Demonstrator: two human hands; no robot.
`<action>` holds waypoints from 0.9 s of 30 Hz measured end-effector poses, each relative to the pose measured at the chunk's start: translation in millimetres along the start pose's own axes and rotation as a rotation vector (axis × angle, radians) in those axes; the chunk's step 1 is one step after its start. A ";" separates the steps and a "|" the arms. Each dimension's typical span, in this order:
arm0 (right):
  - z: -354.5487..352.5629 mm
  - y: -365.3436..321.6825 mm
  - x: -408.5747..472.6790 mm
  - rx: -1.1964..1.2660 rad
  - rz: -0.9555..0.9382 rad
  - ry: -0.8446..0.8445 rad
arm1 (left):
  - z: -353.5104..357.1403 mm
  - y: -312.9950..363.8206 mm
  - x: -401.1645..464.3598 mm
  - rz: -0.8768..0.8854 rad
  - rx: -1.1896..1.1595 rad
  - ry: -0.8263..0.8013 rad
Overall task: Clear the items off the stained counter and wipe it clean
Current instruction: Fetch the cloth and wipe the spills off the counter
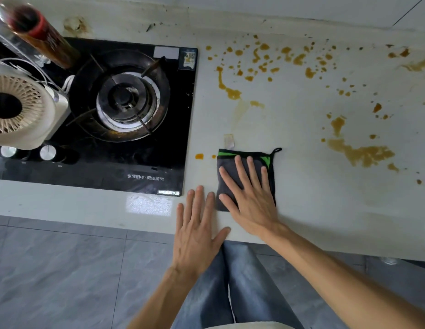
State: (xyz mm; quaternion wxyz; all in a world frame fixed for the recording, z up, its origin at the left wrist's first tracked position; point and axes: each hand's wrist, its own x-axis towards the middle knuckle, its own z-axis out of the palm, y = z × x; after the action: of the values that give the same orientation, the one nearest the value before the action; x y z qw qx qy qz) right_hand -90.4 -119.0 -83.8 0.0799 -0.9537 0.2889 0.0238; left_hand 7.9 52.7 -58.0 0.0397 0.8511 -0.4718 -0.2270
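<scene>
I press my right hand (250,198) flat, fingers straight, on the folded cloth (246,162) at the lower centre so it can rub the stains (361,153) at the right, while my left hand (197,231) lies open on the counter (313,210) to steady me.

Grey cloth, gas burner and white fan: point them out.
grey cloth (227,200): head view, bare lower-left corner beside the fingers.
gas burner (122,98): head view, its centre cap.
white fan (7,106): head view, dark hub of its grille.

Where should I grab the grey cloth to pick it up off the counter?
Pinch the loop at the grey cloth's far right corner, coming from above. It sticks out past the edge, clear of the right hand lying flat on the cloth.
</scene>
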 end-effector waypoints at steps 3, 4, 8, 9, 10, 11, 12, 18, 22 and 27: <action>1.2 -10.1 13.6 0.013 -0.023 0.015 | 1.7 -0.1 -2.7 -0.003 -0.010 0.021; 0.7 -15.3 23.9 0.022 -0.037 0.022 | 1.9 0.5 -3.6 -0.016 -0.018 0.030; -1.3 -24.9 75.4 0.045 -0.055 0.034 | 1.9 -1.1 -2.7 -0.050 -0.002 0.040; -4.1 -21.2 87.5 0.040 -0.035 0.031 | 1.2 -0.7 -1.5 -0.044 0.002 0.038; -6.9 -16.5 98.4 0.035 -0.012 0.023 | 1.1 -0.4 -0.7 -0.042 0.001 0.036; -9.7 -10.9 106.7 0.030 0.010 0.016 | 1.4 -0.5 -0.1 -0.043 0.000 0.036; -11.6 -5.5 110.6 0.024 0.034 0.013 | 1.8 -0.6 0.2 -0.045 -0.001 0.035; -0.4 -11.7 57.1 0.009 0.105 0.058 | 3.6 -3.0 -1.7 -0.017 -0.020 0.030; 3.5 -37.7 55.3 0.039 -0.003 0.054 | 2.8 -1.6 -0.7 -0.033 -0.019 0.006; -7.0 -44.8 116.1 0.053 0.018 0.019 | 1.2 -1.6 -0.9 -0.033 0.011 0.011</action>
State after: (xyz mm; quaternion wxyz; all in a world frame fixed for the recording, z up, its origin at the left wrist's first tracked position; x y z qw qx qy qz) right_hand 31.0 -146.9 -81.4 0.1020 -0.9488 0.2988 0.0079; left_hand 8.3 54.5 -59.3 0.0340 0.8601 -0.4587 -0.2205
